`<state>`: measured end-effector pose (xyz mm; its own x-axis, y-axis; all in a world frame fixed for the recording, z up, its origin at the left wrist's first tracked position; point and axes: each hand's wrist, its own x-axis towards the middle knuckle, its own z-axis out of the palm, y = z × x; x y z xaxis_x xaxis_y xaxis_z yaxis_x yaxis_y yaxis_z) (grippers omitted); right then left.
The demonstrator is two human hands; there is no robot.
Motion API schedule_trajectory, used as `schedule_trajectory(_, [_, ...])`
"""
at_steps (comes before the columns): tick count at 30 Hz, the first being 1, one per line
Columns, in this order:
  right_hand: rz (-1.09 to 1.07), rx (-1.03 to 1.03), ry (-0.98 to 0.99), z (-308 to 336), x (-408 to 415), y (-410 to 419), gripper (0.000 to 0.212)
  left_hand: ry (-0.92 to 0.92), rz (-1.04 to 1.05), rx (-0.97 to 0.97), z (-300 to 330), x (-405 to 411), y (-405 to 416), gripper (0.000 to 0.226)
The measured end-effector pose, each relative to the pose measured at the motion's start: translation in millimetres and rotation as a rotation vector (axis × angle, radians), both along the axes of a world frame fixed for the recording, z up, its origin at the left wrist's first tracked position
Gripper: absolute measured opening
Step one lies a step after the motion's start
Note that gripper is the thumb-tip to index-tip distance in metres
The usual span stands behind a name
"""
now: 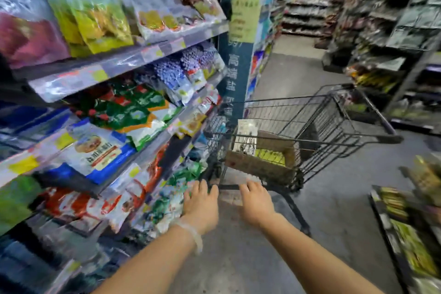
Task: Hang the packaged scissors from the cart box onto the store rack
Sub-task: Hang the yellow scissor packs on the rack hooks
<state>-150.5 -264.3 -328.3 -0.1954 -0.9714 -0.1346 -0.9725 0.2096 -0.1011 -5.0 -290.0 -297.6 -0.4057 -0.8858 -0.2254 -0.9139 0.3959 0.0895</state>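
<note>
Two bare forearms reach forward from the bottom edge, the left one with a pale bracelet (191,234) at the wrist. The left hand (201,203) and the right hand (256,203) both have their fingers curled over the dark handle bar (228,186) of a black wire cart (317,126), gripping it side by side with a short gap between them. Just beyond the hands, inside the basket, sits an open cardboard box (257,164) holding yellow-green packs (270,156) and a silvery upright pack (245,136); blur hides whether these are the scissors. Left of the left hand, sloping shelves (133,59) carry bagged goods. Grey concrete floor (346,198) runs under and ahead of the hands into an aisle, with more stocked racks (405,31) to the right.
</note>
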Motion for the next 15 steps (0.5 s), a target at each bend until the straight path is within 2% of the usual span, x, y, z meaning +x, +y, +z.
schedule_trajectory(6, [-0.108,0.061,-0.01,-21.9,-54.1,-45.4,0.049,-0.022,-0.104,0.054,-11.6,-63.3,-67.0,0.066])
schedule_trajectory(11, [-0.181,0.082,-0.041,-22.0,-97.4,-123.0,0.061,-0.009,-0.162,0.057,-7.7,-108.5,-157.8,0.066])
schedule_trajectory(15, [-0.222,0.049,-0.025,-10.2,-132.9,-195.6,0.055,-0.002,-0.178,0.064,0.7,-140.3,-239.1,0.066])
